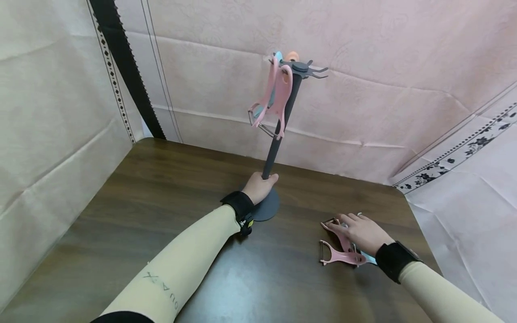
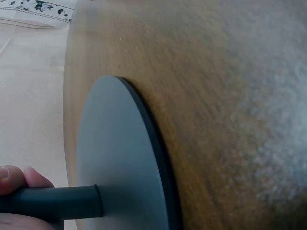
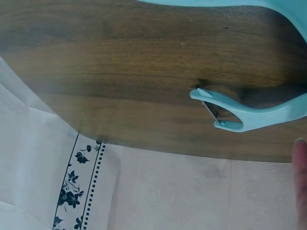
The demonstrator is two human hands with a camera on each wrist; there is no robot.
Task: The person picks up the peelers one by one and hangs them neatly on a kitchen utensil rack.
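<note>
My left hand (image 1: 259, 187) grips the lower post of a dark grey stand (image 1: 278, 134), just above its round base (image 2: 120, 139). From the stand's hooked top hang two pink peelers (image 1: 282, 92), with a light blue peeler (image 1: 270, 96) partly behind them and an orange rounded end (image 1: 292, 56) showing at the back. On the table at right, my right hand (image 1: 365, 231) reaches over a small group of peelers, its fingers at the upper pink peeler (image 1: 342, 236). Below that lies another pink peeler (image 1: 343, 257). A light blue peeler (image 3: 259, 115) appears in the right wrist view; the hand partly hides the group.
The brown wooden table (image 1: 161, 215) ends at a back edge against a pale cloth backdrop (image 1: 210, 80). Cloth also hangs at the left and right sides. Bare hooks (image 1: 319, 72) jut from the right of the stand's top.
</note>
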